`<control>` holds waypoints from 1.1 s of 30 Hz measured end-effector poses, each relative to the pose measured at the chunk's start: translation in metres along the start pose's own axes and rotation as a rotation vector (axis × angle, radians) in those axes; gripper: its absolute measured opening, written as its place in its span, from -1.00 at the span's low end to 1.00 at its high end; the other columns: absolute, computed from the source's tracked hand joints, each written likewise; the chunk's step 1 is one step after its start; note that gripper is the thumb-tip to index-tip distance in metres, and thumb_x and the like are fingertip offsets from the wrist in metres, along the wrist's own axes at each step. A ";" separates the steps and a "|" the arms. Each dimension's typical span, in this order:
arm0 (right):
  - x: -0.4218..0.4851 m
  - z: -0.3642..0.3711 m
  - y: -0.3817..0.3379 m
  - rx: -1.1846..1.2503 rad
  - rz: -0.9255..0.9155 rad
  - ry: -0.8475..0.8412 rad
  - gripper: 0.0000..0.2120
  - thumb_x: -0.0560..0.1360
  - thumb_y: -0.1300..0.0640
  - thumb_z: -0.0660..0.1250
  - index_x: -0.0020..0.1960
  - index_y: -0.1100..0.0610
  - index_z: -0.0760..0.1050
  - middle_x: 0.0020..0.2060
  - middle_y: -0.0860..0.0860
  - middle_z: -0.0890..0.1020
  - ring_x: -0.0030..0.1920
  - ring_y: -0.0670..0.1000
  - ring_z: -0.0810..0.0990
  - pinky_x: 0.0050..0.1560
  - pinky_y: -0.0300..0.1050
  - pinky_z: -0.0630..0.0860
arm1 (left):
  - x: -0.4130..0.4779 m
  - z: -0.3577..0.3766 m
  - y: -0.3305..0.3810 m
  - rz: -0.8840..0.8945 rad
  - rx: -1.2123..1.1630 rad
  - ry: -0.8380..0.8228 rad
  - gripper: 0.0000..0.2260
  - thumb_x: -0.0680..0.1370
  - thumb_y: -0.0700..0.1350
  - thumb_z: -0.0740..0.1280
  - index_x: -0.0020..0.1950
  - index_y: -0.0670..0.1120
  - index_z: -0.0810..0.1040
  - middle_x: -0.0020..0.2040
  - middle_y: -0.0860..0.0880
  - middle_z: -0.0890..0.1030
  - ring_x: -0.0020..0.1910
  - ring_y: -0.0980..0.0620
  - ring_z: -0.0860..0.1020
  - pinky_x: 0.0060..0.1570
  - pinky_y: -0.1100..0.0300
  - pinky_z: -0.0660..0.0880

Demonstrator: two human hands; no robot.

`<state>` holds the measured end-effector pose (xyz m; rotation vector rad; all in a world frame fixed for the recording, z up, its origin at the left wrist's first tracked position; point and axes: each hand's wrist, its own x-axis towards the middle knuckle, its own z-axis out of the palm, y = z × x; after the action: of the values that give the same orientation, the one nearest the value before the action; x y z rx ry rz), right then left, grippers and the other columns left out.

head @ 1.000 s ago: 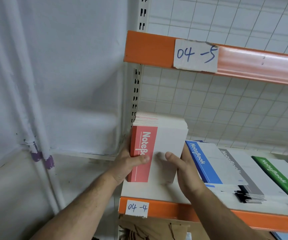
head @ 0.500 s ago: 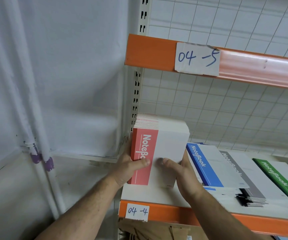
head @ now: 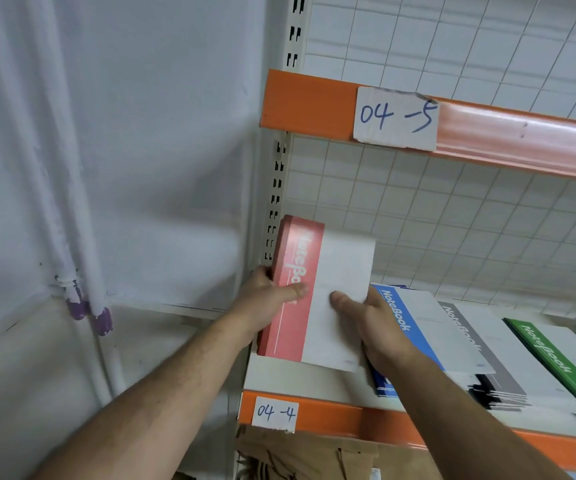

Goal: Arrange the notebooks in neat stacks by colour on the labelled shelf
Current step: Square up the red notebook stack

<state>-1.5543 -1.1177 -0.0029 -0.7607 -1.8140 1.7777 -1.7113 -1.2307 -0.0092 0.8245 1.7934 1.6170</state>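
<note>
Shelf (head: 297,379) mostly sorted, red notebooks (head: 300,271) not yet settled.
My left grip (head: 266,299) and right grip (head: 380,327) clamped them; blue stack (head: 404,327), grey stack (head: 466,337) and green stack (head: 549,355) lay alongside.

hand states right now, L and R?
Left hand: holding the red notebook stack, left edge.
Right hand: holding the same stack, right edge.
</note>
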 end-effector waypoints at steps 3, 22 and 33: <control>0.005 0.003 -0.015 0.091 0.237 0.053 -0.80 0.53 0.13 0.41 0.12 0.18 0.58 -0.12 0.11 0.74 -0.20 0.14 0.73 -0.17 -0.02 0.63 | -0.003 -0.005 0.015 -0.254 0.013 -0.075 -0.77 0.50 0.12 0.45 0.04 0.01 0.65 -0.16 0.02 0.73 -0.20 0.02 0.70 -0.17 0.17 0.56; 0.033 0.019 0.001 -0.077 0.433 0.048 -0.74 0.48 0.07 0.43 0.14 0.11 0.56 -0.12 0.09 0.74 -0.11 0.14 0.73 0.03 0.05 0.64 | 0.003 -0.028 -0.017 -0.489 0.165 -0.116 -0.55 0.51 0.28 0.31 0.12 -0.05 0.67 -0.05 -0.07 0.74 0.06 -0.11 0.67 0.23 0.01 0.52; 0.031 0.017 0.007 -0.355 0.378 0.107 -0.65 0.42 -0.04 0.47 0.11 0.14 0.60 -0.10 0.05 0.70 -0.23 0.04 0.65 -0.36 -0.24 0.46 | 0.002 -0.027 -0.018 -0.505 0.160 -0.098 -0.57 0.51 0.26 0.33 0.10 -0.07 0.64 -0.12 -0.08 0.73 -0.08 -0.10 0.68 -0.03 0.06 0.58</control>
<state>-1.5876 -1.1089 -0.0117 -1.3897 -2.0405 1.6027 -1.7340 -1.2477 -0.0243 0.4536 1.8855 1.1028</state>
